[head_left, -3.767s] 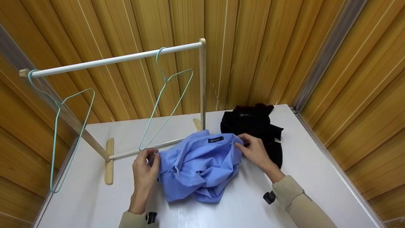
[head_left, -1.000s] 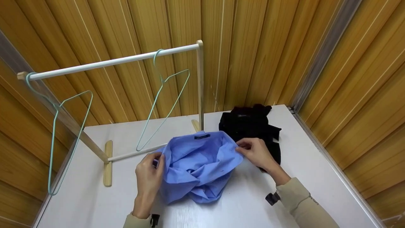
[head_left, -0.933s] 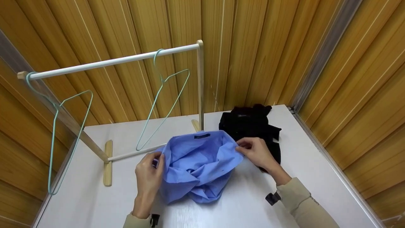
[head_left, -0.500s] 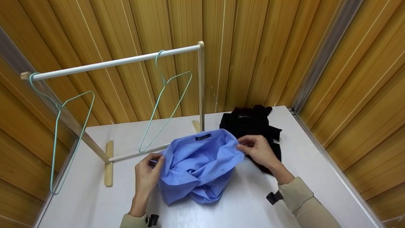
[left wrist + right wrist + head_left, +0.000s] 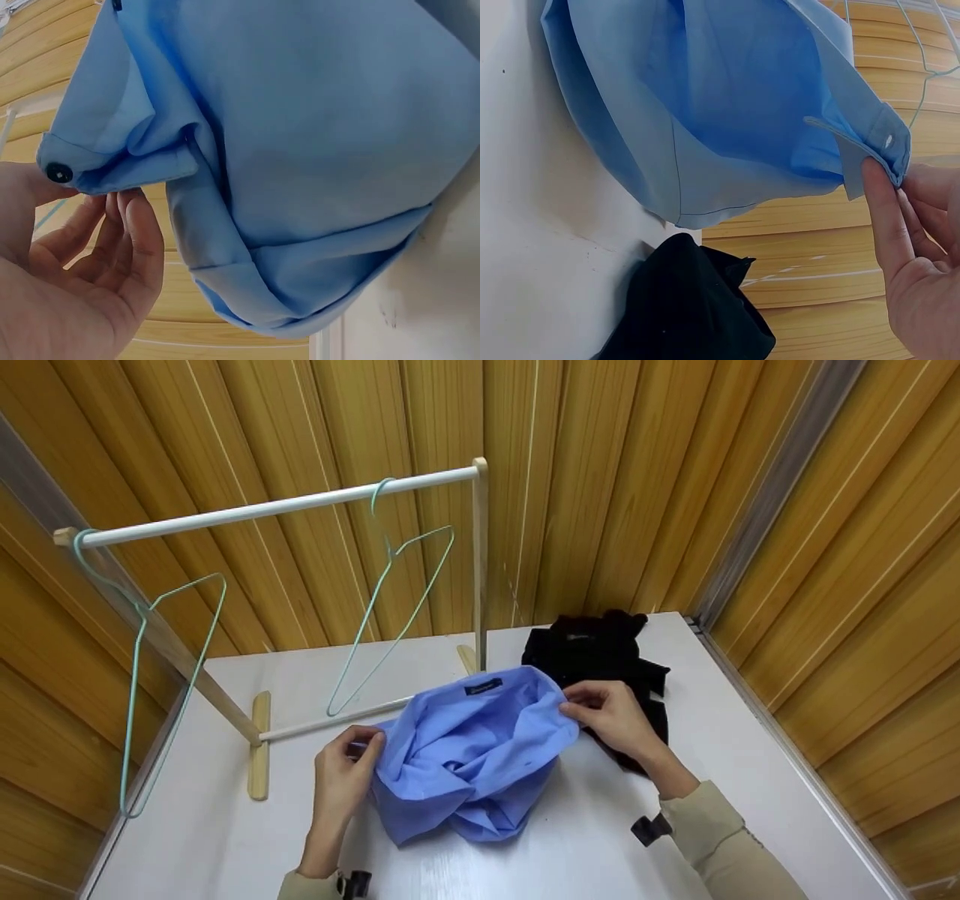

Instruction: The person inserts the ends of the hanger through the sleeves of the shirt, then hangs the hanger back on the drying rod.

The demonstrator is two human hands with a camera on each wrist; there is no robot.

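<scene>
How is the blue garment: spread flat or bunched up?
Bunched up: the blue garment sags in loose folds between the left hand and right hand.

The blue garment (image 5: 474, 754) sags — rumpled, gaping upward.

Left hand (image 5: 341, 772) and right hand (image 5: 616, 718) apart, 2 pinch grips

Two mint hangers (image 5: 390, 555) hang from a rack (image 5: 285, 505) left of some black clothing (image 5: 589, 654)
</scene>
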